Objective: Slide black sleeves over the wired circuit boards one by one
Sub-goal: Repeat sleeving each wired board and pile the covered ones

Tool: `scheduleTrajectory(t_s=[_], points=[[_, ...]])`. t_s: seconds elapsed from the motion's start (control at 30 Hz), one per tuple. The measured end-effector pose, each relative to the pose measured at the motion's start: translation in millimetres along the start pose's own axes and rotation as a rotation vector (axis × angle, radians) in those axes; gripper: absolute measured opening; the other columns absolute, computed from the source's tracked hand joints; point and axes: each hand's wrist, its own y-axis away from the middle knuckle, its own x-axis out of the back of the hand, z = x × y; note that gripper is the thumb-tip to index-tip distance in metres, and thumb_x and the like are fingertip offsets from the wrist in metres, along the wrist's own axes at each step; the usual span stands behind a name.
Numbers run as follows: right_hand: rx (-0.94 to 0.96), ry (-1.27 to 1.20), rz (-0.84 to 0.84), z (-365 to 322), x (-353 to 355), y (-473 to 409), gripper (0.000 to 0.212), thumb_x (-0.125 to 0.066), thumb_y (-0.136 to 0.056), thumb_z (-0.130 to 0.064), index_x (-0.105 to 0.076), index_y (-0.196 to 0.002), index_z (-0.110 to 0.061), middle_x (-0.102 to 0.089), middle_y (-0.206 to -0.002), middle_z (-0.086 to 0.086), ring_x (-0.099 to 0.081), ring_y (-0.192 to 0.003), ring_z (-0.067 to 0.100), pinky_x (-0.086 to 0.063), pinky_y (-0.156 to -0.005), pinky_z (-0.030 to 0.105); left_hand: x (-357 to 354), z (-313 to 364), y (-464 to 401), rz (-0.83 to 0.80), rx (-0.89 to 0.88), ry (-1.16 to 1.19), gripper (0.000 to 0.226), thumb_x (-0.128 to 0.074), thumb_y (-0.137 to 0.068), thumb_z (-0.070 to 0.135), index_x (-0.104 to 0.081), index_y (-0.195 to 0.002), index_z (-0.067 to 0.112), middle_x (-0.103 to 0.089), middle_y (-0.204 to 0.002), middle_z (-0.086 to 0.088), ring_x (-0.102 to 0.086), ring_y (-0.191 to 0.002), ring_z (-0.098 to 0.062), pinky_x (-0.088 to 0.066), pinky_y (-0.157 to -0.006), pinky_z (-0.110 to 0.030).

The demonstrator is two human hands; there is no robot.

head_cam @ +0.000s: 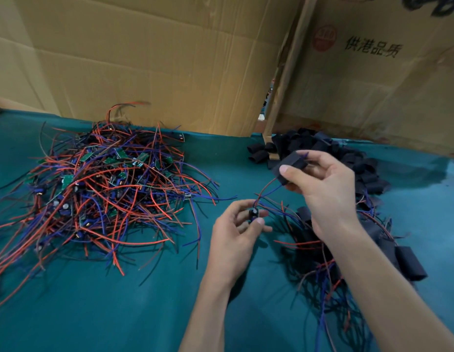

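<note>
— Above the green cloth, what is held?
— A black sleeve is pinched by the right hand; red and blue wires are threaded through it.
— And lower down?
— A small board, seemingly, is gripped by the left hand, between the wire pile and the sleeve heap.

A heap of wired circuit boards lies on the table cloth, which serves as landmark: the heap sits on its left part, a pile of sleeves on its far right part. Cardboard walls stand behind the cloth. Above its middle, the right hand holds a sleeve, the left hand nearer and lower with a board; sleeved boards lie right of both.
</note>
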Motion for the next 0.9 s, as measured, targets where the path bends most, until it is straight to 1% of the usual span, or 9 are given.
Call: scheduleTrajectory(t_s=[0.1, 0.2, 0.27, 0.33, 0.4, 0.47, 0.6, 0.73, 0.9], points=[[-0.050, 0.130, 0.010, 12, -3, 10, 0.045, -0.088, -0.076, -0.011, -0.064, -0.114, -0.019, -0.076, -0.075, 0.001, -0.071, -0.072, 0.015, -0.060, -0.070, 0.036, 0, -3, -1, 0.038, -0.009, -0.021, 0.026, -0.063, -0.088, -0.012, -0.057, -0.103, 0.008, -0.076, -0.097, -0.008, -0.075, -0.075, -0.024, -0.055, -0.075, -0.024], [-0.173, -0.098, 0.116, 11, -4, 9, 0.062, -0.087, -0.075, -0.002, -0.051, -0.125, -0.014, -0.075, -0.078, 0.000, -0.072, -0.069, 0.012, -0.056, -0.062, 0.026, 0, -4, -1, 0.070, -0.042, -0.024, 0.026, -0.070, -0.082, -0.008, -0.064, -0.100, 0.010, -0.074, -0.096, -0.011, -0.075, -0.076, -0.026, -0.059, -0.077, -0.030], [-0.262, -0.287, 0.173, 9, -2, 6, 0.053, -0.084, -0.075, 0.004, -0.051, -0.113, -0.013, -0.072, -0.076, 0.003, -0.071, -0.066, 0.015, -0.055, -0.059, 0.025, 0, -3, -1, 0.093, -0.055, -0.008, 0.029, -0.077, -0.074, 0.004, -0.068, -0.101, 0.011, -0.075, -0.098, -0.012, -0.074, -0.084, -0.028, -0.059, -0.084, -0.035], [-0.347, -0.390, 0.123, 13, -2, 9, 0.042, -0.082, -0.075, 0.006, -0.052, -0.096, -0.014, -0.067, -0.072, 0.006, -0.066, -0.060, 0.017, -0.053, -0.056, 0.024, 1, -4, -1, 0.106, -0.084, -0.030, 0.033, -0.082, -0.071, 0.005, -0.070, -0.101, 0.013, -0.076, -0.097, -0.006, -0.072, -0.091, -0.021, -0.057, -0.087, -0.030], [-0.386, -0.327, 0.022, 22, -5, 17, 0.034, -0.082, -0.075, 0.005, -0.056, -0.085, -0.014, -0.066, -0.072, 0.006, -0.063, -0.063, 0.018, -0.053, -0.059, 0.025, 1, -3, -1, 0.076, -0.096, -0.052, 0.031, -0.081, -0.076, -0.002, -0.071, -0.101, 0.015, -0.076, -0.095, 0.003, -0.070, -0.088, -0.008, -0.053, -0.083, -0.020], [-0.361, -0.181, -0.030, 30, -7, 23, 0.029, -0.084, -0.074, 0.003, -0.063, -0.086, -0.012, -0.069, -0.072, 0.001, -0.064, -0.070, 0.018, -0.052, -0.065, 0.026, 1, -3, -2, 0.052, -0.081, -0.056, 0.032, -0.072, -0.082, -0.008, -0.071, -0.101, 0.018, -0.076, -0.097, 0.008, -0.069, -0.089, -0.004, -0.052, -0.084, -0.018], [-0.237, 0.041, -0.021, 33, -3, 22, 0.020, -0.088, -0.072, -0.005, -0.073, -0.079, -0.015, -0.075, -0.072, -0.002, -0.063, -0.067, 0.015, -0.049, -0.058, 0.021, 1, -4, -4, 0.052, -0.074, -0.078, 0.043, -0.052, -0.088, -0.016, -0.067, -0.108, 0.019, -0.075, -0.107, -0.003, -0.071, -0.103, -0.020, -0.054, -0.092, -0.030], [-0.193, 0.225, -0.096, 27, 1, 18, 0.022, -0.090, -0.064, -0.022, -0.077, -0.082, -0.017, -0.078, -0.077, 0.001, -0.069, -0.068, 0.014, -0.051, -0.061, 0.027, 2, -8, -3, 0.037, -0.070, -0.026, 0.029, -0.057, -0.092, -0.012, -0.061, -0.101, 0.015, -0.076, -0.098, -0.007, -0.074, -0.091, -0.019, -0.054, -0.080, -0.024], [-0.250, 0.224, -0.131, 23, 4, 15, 0.013, -0.086, -0.077, -0.012, -0.077, -0.086, -0.010, -0.077, -0.074, 0.005, -0.064, -0.059, 0.008, -0.051, -0.056, 0.022, 2, -9, -2, 0.046, -0.095, -0.042, 0.027, -0.063, -0.090, -0.006, -0.061, -0.096, 0.019, -0.073, -0.096, -0.002, -0.075, -0.082, -0.021, -0.052, -0.074, -0.022]])
